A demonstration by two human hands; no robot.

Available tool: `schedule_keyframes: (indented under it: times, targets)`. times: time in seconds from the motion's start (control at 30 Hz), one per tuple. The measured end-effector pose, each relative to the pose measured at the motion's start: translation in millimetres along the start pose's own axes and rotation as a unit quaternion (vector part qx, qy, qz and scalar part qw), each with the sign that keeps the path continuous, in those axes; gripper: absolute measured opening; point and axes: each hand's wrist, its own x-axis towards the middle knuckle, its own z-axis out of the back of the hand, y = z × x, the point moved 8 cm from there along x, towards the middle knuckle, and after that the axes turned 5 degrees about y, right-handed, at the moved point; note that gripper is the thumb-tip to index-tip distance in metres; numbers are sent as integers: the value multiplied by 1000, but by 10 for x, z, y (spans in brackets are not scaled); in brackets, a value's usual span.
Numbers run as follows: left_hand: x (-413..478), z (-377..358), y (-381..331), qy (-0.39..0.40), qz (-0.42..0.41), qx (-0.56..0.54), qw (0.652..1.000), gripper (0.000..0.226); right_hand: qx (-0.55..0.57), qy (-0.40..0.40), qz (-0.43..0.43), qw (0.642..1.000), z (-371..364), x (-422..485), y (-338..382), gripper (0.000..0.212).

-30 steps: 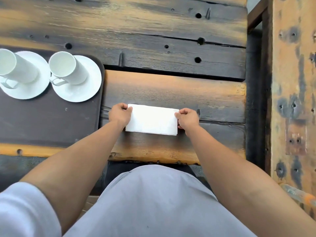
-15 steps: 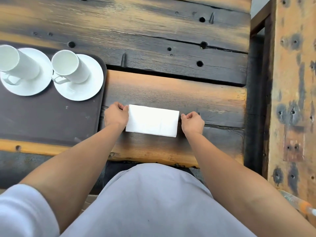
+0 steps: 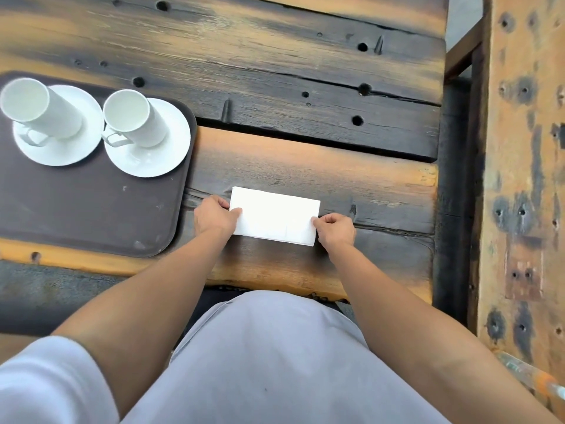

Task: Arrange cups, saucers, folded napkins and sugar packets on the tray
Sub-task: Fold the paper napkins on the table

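A white folded napkin (image 3: 275,217) lies flat on the wooden table, just right of a dark brown tray (image 3: 91,215). My left hand (image 3: 214,217) pinches its left edge, thumb on top. My right hand (image 3: 336,229) pinches its lower right corner. On the tray's far part stand two white cups, each on a white saucer: the left cup (image 3: 39,108) on the left saucer (image 3: 58,148), the right cup (image 3: 134,117) on the right saucer (image 3: 146,157). Sugar packets are not in view.
The weathered plank table (image 3: 305,87) has holes and a crack between boards; its near edge runs just before my body. A wooden post (image 3: 526,179) stands at the right beyond a dark gap. The tray's near half is bare.
My right hand, which had come off the napkin's right edge half a second ago, now pinches its lower right corner. My left hand stays at the left edge. The napkin has barely moved.
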Motion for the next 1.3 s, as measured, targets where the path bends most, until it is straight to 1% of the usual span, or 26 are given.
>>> schedule_keyframes:
  times: [0.07,0.23,0.33,0.4,0.5,0.53,0.63,0.7,0.77,0.83,0.87,1.0,1.07,1.1,1.17,1.3]
  targets:
    - [5,-24,-19,3,-4,6,1000,22,3,8,6,1000,-22,13,-2,14]
    - [-5,-75,-57,2,-4,20,1000,14,12,25,-3,1000,-88,10,-13,11]
    - [-25,-84,-91,-5,-18,22,1000,15,18,34,-9,999,-95,-9,6,26]
    - [-43,-79,-105,-7,-28,12,1000,18,21,41,-12,999,-98,-7,0,29]
    - [-52,-70,-118,-4,-47,-26,999,6,14,40,-1,999,-74,-10,19,33]
    - [-57,-61,-121,-4,-53,-39,998,6,8,39,6,999,-61,-10,29,35]
    - [-68,-44,-98,-8,-61,-70,996,8,-6,40,20,999,-49,-3,55,31]
    - [-73,-39,-80,-16,-53,-80,995,14,-14,38,25,999,-44,10,73,22]
    - [-72,-41,-43,-23,-28,-81,996,24,-38,21,32,999,-8,15,98,12]
    - [-77,-54,-11,-27,-3,-71,997,31,-45,11,29,998,8,28,88,14]
    - [-83,-66,-9,-28,2,-63,998,31,-43,17,23,999,-7,35,69,16]
    - [-111,-114,-30,-22,10,-48,999,23,2,71,-8,997,-114,24,-16,21]
    - [-99,-131,-29,-18,9,-46,999,22,39,96,-18,994,-136,2,-51,25]
    - [-87,-134,-22,-17,9,-45,999,23,57,110,-24,992,-144,-10,-63,24]
    - [-65,-137,-5,-17,8,-40,999,26,95,141,-40,985,-152,-58,-75,20]
    - [-52,-143,9,-13,1,-43,999,38,182,192,-80,961,-158,-123,-103,24]
